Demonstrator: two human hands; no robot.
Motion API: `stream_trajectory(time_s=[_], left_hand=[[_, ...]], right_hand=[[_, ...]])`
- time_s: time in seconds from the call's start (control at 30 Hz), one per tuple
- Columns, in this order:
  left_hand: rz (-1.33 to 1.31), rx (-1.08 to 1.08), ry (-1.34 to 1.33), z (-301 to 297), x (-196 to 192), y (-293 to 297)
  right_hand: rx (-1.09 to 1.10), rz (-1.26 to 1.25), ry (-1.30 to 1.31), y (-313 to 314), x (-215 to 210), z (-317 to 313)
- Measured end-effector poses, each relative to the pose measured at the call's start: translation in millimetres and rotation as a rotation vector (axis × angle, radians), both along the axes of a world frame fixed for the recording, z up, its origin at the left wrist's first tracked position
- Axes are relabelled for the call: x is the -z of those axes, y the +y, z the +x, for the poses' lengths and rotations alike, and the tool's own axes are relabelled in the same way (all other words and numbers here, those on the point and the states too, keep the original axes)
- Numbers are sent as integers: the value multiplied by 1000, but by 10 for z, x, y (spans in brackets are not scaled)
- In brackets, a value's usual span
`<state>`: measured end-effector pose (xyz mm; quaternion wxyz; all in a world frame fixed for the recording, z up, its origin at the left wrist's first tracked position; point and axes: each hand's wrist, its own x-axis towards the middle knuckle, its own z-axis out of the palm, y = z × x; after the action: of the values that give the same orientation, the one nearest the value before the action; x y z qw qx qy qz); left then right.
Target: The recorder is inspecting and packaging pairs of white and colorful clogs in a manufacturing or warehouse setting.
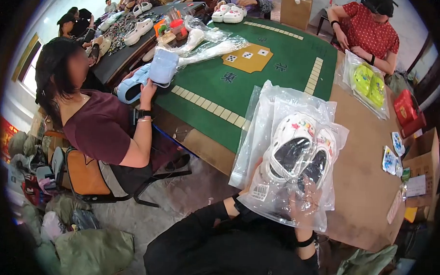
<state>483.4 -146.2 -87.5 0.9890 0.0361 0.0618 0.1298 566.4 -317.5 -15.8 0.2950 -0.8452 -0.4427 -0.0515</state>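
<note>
My left hand and right hand both grasp a clear plastic bag containing white clogs.

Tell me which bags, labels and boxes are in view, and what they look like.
Clear plastic bag holding white clogs, in both hands at the table edge.
White barcode label, square, on that bag's lower left.
Clear bag with yellow-green clogs, far right.
Red box, right edge.
</note>
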Motion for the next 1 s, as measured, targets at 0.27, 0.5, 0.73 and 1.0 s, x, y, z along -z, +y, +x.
stream_trajectory(time_s=[0.27,0.5,0.73,1.0], left_hand=[[48,-4,69,100,86,-98],[44,178,126,20,190,-167],[90,235,163,113,220,-43],[172,198,202,-338,338,-61]], right_hand=[[-127,62,-58,5,-20,136],[-148,61,-96,73,144,155],[-106,-50,-23,51,-38,171],[-111,-83,-170,-10,-58,248]])
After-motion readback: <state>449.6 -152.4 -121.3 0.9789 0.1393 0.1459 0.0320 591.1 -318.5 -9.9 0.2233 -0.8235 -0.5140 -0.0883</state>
